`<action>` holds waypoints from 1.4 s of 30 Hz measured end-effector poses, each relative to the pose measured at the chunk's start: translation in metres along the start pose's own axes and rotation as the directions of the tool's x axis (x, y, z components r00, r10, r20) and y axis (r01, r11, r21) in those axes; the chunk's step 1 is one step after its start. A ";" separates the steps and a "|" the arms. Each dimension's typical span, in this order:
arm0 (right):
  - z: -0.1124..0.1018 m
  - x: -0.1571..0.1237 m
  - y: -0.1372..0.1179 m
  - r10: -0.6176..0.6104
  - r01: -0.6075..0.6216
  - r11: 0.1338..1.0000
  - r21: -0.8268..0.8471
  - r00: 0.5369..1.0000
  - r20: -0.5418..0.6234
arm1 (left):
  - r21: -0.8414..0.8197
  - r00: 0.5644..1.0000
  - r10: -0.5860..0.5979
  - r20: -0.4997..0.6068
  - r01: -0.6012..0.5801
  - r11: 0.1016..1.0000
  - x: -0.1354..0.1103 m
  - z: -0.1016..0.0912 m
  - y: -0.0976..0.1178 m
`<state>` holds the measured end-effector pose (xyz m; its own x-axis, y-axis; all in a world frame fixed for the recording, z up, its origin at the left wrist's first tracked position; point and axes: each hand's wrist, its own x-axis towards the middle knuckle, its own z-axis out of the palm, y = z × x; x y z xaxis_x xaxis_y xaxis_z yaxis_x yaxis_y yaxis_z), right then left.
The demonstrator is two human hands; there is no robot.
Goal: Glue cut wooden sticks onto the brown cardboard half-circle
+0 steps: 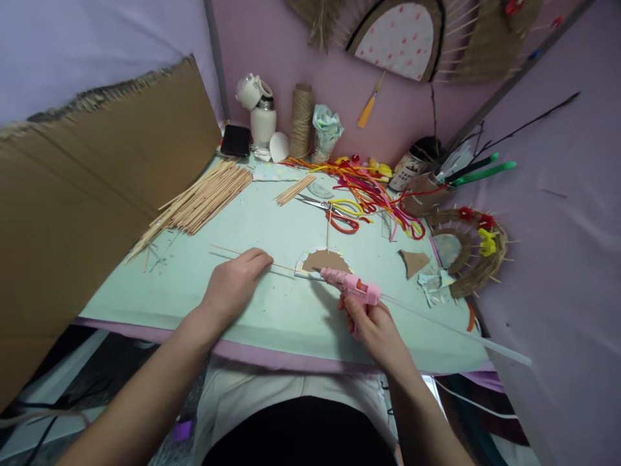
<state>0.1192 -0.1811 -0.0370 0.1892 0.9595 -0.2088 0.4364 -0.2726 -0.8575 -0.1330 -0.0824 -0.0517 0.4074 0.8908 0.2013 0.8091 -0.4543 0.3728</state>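
Observation:
My right hand (372, 327) is closed around a pink glue gun (350, 285). Its nozzle points left at the lower edge of a brown half-round cardboard piece (324, 261) on the pale green table (272, 310). A long clear glue stick (456, 330) trails from the gun's back toward the right. My left hand (237, 283) rests on the table with fingers curled, pressing down a thin wooden skewer (281, 266) that runs to the cardboard piece. Another skewer (328, 234) stands out from the top of the cardboard.
A heap of skewers (198, 202) lies at the left, a small bundle (294, 189) further back. Red-handled scissors (334, 212), tangled coloured pipe cleaners (373, 188), a woven half-ring (473, 249), a twine spool (301, 120) and a bottle (262, 120) stand around. A big cardboard sheet (87, 194) leans left.

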 end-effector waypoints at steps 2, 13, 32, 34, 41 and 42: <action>0.003 0.000 -0.001 -0.034 0.034 0.999 -0.031 0.999 -0.007 | 0.012 0.998 -0.004 -0.063 0.005 1.000 -0.001 0.002 -0.001; 0.016 0.006 -0.004 -0.227 0.222 0.970 -0.095 0.973 -0.041 | 0.125 0.952 0.136 -0.275 -0.104 0.987 0.002 0.008 -0.011; 0.021 0.007 -0.006 -0.194 0.184 0.963 -0.196 0.980 -0.034 | 0.072 0.965 0.084 -0.247 -0.069 0.995 0.002 0.012 -0.014; 0.022 0.007 -0.006 -0.190 0.181 0.965 -0.188 0.981 -0.034 | 0.064 0.967 0.078 -0.242 -0.064 0.996 0.002 0.012 -0.014; 0.021 0.006 -0.006 -0.195 0.185 0.964 -0.193 0.980 -0.032 | 0.046 0.970 0.073 -0.230 -0.065 0.997 0.001 0.012 -0.014; 0.021 0.006 -0.005 -0.197 0.187 0.963 -0.195 0.980 -0.031 | 0.046 0.970 0.074 -0.231 -0.066 0.997 0.001 0.012 -0.014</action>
<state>0.0997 -0.1726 -0.0434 0.1267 0.9917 -0.0212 0.6273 -0.0967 -0.7728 -0.1389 -0.0748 -0.0672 0.3575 0.8277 0.4324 0.7992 -0.5107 0.3168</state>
